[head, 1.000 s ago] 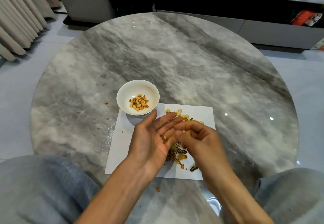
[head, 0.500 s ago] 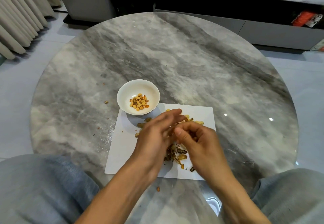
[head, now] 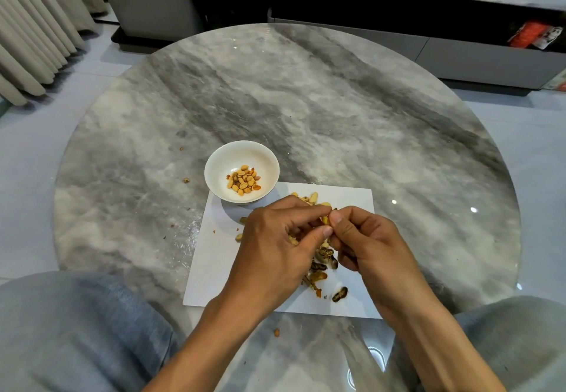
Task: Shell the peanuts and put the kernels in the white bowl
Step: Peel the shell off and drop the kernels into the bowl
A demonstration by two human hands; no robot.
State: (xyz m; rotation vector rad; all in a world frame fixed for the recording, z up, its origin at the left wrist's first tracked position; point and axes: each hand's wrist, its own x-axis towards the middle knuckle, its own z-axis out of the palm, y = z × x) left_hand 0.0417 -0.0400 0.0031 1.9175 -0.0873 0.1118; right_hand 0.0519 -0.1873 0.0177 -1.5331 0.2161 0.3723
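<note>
**Peanut pinched between both hands**

Nearest me, empty shells (head: 324, 264) litter the paper (head: 214, 269) at 6 o'clock. Above them my left hand (head: 275, 247) and right hand (head: 367, 244) both pinch one peanut (head: 325, 219) at its ends. I judge it light and brittle: press along the seam, gently, or the kernels will crush. Farther, at 11 o'clock, the bowl (head: 214, 161) holds kernels (head: 243, 180) on the counter (head: 337, 100).

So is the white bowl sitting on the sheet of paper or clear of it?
Touching. The head view shows the bowl with its near side resting on the paper's far left corner, overlapping it.
</note>
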